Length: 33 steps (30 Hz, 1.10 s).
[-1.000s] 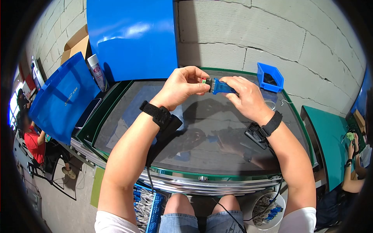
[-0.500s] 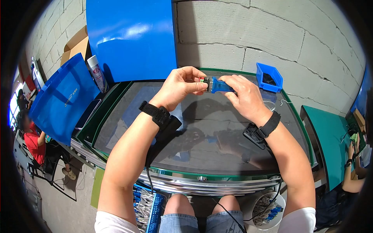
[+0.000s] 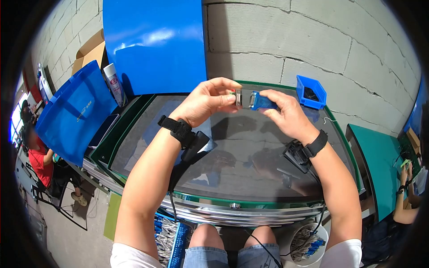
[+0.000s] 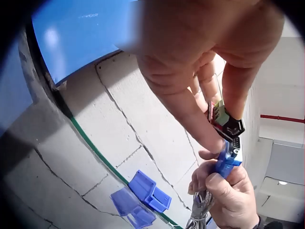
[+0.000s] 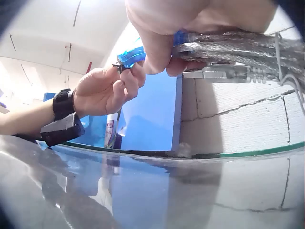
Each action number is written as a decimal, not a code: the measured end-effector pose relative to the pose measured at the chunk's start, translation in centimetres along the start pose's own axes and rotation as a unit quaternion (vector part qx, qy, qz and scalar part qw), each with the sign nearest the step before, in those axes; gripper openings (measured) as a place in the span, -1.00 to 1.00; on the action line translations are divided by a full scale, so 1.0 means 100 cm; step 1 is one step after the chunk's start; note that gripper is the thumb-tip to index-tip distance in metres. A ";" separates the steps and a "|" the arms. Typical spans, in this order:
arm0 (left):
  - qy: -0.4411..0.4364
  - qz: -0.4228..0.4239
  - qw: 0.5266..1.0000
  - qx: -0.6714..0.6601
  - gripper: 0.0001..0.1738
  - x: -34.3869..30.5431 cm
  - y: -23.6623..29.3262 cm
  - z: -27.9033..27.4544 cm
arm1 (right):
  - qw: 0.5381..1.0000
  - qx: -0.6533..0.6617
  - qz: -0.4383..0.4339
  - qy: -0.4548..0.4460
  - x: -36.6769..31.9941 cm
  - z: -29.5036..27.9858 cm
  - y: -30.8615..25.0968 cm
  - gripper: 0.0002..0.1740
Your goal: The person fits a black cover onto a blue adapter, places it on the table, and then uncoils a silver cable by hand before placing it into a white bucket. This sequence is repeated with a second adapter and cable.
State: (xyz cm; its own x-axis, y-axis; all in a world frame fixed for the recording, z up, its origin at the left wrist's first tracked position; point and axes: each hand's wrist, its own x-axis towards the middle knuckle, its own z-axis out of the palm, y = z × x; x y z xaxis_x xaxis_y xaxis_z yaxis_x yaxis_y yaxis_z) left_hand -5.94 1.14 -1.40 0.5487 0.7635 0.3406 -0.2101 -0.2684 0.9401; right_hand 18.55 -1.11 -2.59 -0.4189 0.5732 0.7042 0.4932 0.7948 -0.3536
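Note:
Between thumb and fingers, my left hand [image 3: 206, 102] pinches a small serial connector board [image 4: 226, 121] with a green block, a red edge and a dark end. A translucent blue serial plug [image 3: 261, 102] is gripped in my right hand [image 3: 289, 115], its metal end pointing left at the board. In the head view a short gap separates plug and board. The plug's grey cable [image 5: 233, 47] is bundled and tied beside the right palm, with a clear-bodied USB plug [image 5: 224, 74] along it. Both hands are raised above the dark table mat [image 3: 250, 161].
A small blue bin [image 3: 311, 93] stands at the table's back right. A spray can [image 3: 115, 85] and blue folder-like sheet [image 3: 73, 111] are at left. Below the front edge are a blue basket [image 3: 181, 243] and white bucket [image 3: 322, 232] of cables. Other people sit either side.
The blue plug and the connector board met end to end before; now they are apart, the right hand drawn slightly rightward and the plug turned a little.

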 end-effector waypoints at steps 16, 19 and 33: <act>-0.044 0.010 0.999 -0.009 -0.67 -0.002 0.000 0.006 | 0.996 0.067 -0.023 -0.044 0.000 0.005 -0.012 -0.63; -0.044 0.014 0.999 0.000 -0.68 -0.003 0.002 0.008 | 0.996 0.076 -0.018 -0.046 0.000 0.005 -0.012 -0.63; -0.047 0.022 0.998 0.032 -0.65 -0.001 0.001 0.005 | 0.997 0.061 -0.021 -0.040 0.000 0.004 -0.011 -0.63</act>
State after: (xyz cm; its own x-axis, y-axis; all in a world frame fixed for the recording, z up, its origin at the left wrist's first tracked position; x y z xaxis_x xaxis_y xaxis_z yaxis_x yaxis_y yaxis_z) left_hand -5.65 0.74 -1.38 0.6140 0.6928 0.3781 -0.1850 -0.3394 0.9223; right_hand 17.67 -1.95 -2.46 -0.4998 0.5486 0.6703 0.3786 0.8344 -0.4006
